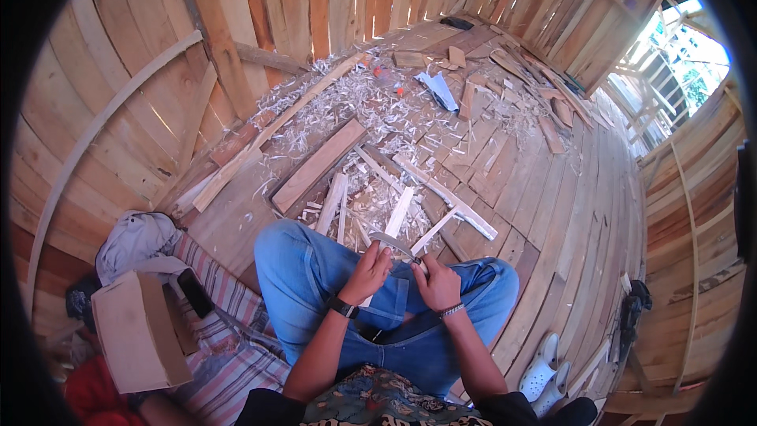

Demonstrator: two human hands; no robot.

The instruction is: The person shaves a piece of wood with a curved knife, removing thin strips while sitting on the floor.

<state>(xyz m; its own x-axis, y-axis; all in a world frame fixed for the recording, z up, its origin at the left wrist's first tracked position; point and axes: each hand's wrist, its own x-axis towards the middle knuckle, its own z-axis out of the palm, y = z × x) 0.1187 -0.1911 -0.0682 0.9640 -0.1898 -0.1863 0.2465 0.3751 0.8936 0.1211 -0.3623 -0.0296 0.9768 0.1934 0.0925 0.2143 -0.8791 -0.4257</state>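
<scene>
My left hand (369, 273) is closed around a pale wooden strip (400, 211), which slants up and away from my lap. A short end of the strip shows below that hand. In my closed right hand (438, 285) is the handle of a curved knife (392, 243). Its grey blade lies across the strip and reaches to my left fingers; whether they also press on the blade, I cannot tell. Both hands are over my crossed legs in blue jeans (303, 280). Just beyond my knees lie a narrow T-shaped wooden piece (449, 197) and several loose sticks (333, 203).
A thick plank (319, 164) and curled wood shavings (303, 118) cover the floor ahead. At my left are a cardboard box (130, 331), a phone (195, 293) and a striped cloth (229, 339). Pale clogs (541, 367) stand at my right. Plank walls (292, 0) surround me.
</scene>
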